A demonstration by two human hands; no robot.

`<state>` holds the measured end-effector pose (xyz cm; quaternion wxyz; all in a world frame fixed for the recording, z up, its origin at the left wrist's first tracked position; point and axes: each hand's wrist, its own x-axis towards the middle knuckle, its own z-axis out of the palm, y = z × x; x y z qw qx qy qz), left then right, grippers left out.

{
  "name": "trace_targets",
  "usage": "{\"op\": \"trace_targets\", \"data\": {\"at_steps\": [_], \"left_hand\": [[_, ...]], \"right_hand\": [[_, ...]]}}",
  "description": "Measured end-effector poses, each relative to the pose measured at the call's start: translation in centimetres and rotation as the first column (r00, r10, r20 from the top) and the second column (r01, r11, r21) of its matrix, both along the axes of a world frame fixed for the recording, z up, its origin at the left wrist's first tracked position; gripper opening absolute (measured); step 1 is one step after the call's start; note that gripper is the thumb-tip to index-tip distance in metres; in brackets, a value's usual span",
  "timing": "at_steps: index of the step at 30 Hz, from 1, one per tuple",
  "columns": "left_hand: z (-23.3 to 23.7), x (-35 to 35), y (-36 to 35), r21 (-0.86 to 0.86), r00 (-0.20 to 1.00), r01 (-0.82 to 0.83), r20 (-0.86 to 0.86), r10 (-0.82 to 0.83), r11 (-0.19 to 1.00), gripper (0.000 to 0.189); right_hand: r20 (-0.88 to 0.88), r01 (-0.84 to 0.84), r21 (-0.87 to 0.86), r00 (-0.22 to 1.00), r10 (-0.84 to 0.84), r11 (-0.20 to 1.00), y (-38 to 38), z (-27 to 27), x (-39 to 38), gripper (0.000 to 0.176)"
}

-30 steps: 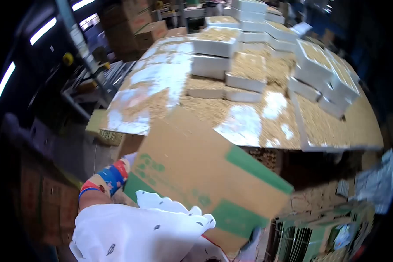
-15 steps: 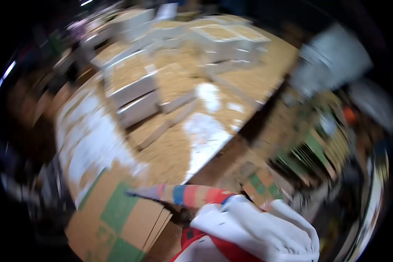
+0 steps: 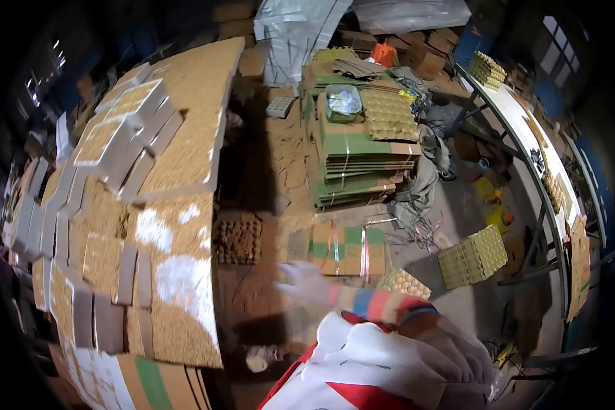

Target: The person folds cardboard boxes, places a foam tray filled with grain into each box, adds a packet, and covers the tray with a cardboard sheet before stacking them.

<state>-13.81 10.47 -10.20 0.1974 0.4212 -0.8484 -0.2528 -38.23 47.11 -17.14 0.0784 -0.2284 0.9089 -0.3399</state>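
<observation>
– Hands?
– Right hand (image 3: 304, 281) only; left hand out of view. Fingers loosely spread, blurred, no object visible in them. Striped sleeve (image 3: 383, 306) enters from lower right.
– Carton?
– Carton (image 3: 154, 383), tan with green stripe: bottom left, cut by the frame, at the near end of the table (image 3: 184, 280). Well apart from the hand.
– Closest to the fingers?
– Bundle (image 3: 354, 254), strapped, green and tan, on the floor (image 3: 294, 232). Its left corner sits just beside the hand in view; depth gap, can't tell.
– Next to that?
– Eggs (image 3: 410, 283) by its lower right corner, partly behind the sleeve. Trays (image 3: 475, 256) stacked further right, slightly tilted.
– Room to move?
– Open floor strip, scraps on it, runs away from the hand between the table's right edge and the stack (image 3: 348, 147). Tub (image 3: 342, 118) on top there. Right side tighter: clutter, then bench (image 3: 560, 184) edge.
– Far end?
– White boxes (image 3: 113, 147), filled with tan bits, crowd the table's left. Silvery sheet (image 3: 294, 37) hangs at the back.
</observation>
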Motion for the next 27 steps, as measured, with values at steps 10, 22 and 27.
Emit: {"op": "trace_targets", "data": {"at_steps": [10, 22, 27], "left_hand": [[-1.3, -28.8, 16.5, -0.050, 0.842, 0.462, -0.290, -0.456, 0.885, 0.050], [-6.4, -73.5, 39.3, 0.377, 0.618, 0.780, -0.332, -0.713, 0.500, 0.063], [-13.3, -89.4, 46.6, 0.646, 0.500, 0.647, 0.040, -0.865, 0.404, 0.081]], "right_hand": [[0.823, 0.906, -0.337, 0.415, -0.388, 0.255, 32.9, -17.3, -21.9, 0.035], [0.852, 0.853, -0.507, 0.474, -0.221, -0.126, 40.8, 1.4, -54.7, 0.043], [0.766, 0.816, -0.578, 0.546, -0.340, 0.006, 43.9, 1.5, -68.4, 0.026]]}}
